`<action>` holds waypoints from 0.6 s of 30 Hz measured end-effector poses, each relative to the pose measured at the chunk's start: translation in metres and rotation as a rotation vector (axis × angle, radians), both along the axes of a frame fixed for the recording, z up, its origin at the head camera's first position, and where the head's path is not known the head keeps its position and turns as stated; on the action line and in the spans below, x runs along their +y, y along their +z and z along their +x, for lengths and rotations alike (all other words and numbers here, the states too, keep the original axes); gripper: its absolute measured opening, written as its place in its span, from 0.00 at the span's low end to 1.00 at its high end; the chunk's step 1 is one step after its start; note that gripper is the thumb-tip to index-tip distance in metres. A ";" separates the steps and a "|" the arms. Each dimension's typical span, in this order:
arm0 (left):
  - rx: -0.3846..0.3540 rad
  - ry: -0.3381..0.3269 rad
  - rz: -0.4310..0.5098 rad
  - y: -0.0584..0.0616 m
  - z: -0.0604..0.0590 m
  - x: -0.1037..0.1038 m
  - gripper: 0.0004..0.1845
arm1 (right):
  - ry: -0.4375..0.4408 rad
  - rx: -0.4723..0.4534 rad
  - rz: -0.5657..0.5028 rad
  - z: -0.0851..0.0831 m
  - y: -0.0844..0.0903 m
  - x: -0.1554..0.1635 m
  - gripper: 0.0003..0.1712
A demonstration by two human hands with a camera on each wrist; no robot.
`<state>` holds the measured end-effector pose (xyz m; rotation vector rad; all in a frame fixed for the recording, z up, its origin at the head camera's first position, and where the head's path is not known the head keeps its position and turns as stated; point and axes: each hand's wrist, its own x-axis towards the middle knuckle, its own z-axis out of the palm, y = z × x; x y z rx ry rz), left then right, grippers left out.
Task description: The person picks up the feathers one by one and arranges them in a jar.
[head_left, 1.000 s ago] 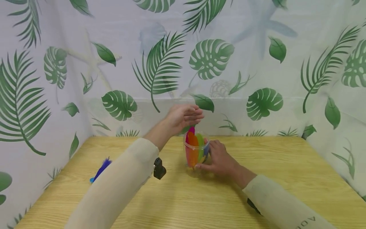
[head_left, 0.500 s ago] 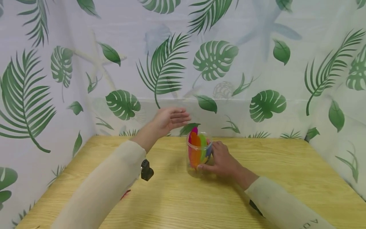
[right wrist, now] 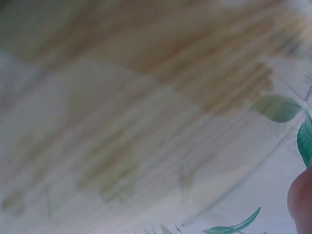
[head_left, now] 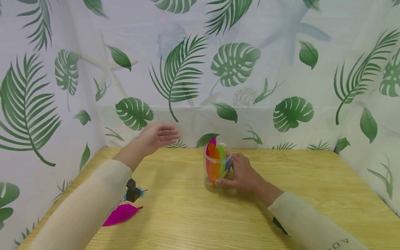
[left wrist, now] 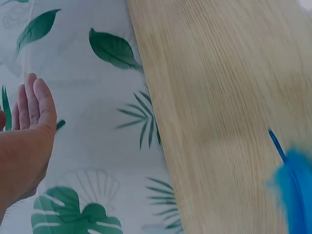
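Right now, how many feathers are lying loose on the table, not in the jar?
2 in view: a magenta feather beside the left sleeve, and a blue feather, mostly hidden behind that arm in the head view. The sleeve may cover others. The rest stand in the jar.

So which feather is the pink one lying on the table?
Find the wooden table, then its left front part beside the left sleeve. The magenta feather lies flat there, unlike the coloured feathers standing in the clear jar that the right hand holds.
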<state>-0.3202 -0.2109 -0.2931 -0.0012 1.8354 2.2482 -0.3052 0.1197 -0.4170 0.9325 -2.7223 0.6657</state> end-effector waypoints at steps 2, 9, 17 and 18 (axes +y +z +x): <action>0.002 0.016 -0.014 0.000 0.002 -0.010 0.22 | 0.001 0.006 -0.002 0.000 0.000 0.000 0.52; -0.003 0.055 -0.032 -0.005 0.012 -0.046 0.16 | 0.009 0.022 -0.009 -0.003 -0.001 -0.001 0.52; -0.020 0.070 -0.076 -0.015 0.022 -0.080 0.18 | -0.001 0.006 -0.005 -0.003 -0.001 -0.001 0.52; -0.022 0.070 -0.078 -0.017 0.023 -0.083 0.19 | -0.001 0.006 -0.006 -0.003 -0.001 -0.001 0.52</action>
